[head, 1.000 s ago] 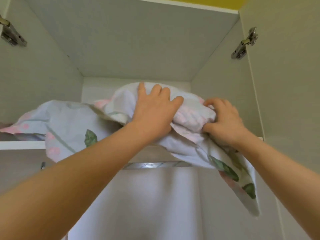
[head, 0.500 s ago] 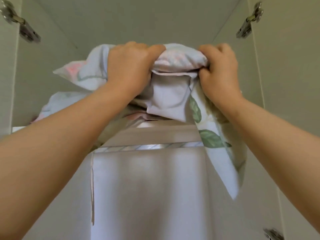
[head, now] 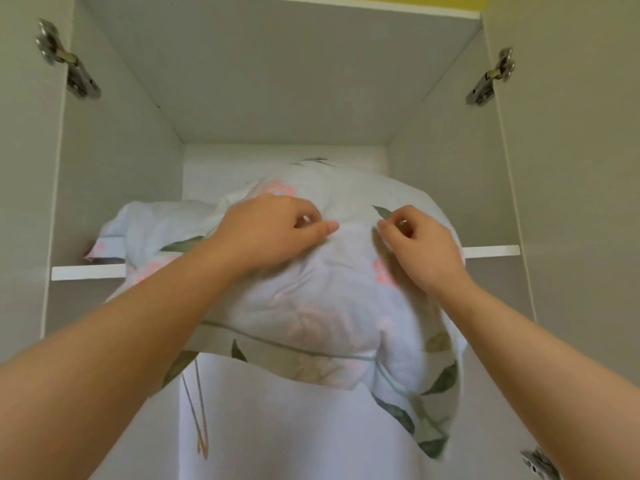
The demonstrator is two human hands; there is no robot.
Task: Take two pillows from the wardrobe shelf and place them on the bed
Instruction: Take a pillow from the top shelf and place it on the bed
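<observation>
Head view. Wardrobe shelf (head: 88, 271) serving as the landmark: a white board running across the open cabinet, its front edge showing at the left and again at the far right. A floral pillow (head: 322, 306) is bulging forward over that edge, its upper part lying above the shelf and its lower part hanging below the board, in front of a pale cloth (head: 277, 427) that is hanging under the shelf. A second piece of the same floral fabric (head: 152, 223) is lying on the shelf to the left of the pillow; whether it is another pillow cannot be told.

The left hand (head: 273, 233) is pressing on the pillow's upper face just above shelf level, fingers curled inward and pinching a fold of the cover, so its grip is clamped on the pillow. The right hand (head: 420, 247) is resting beside it at about the same height, toward the right end of the shelf, fingers likewise curled and gathering cover fabric. The two hands are lying near each other but apart, a strip of cover showing between them. Both forearms are reaching up from below the shelf.

Metal hinges (head: 67, 62) are sitting on the side walls above the shelf, left and right.
</observation>
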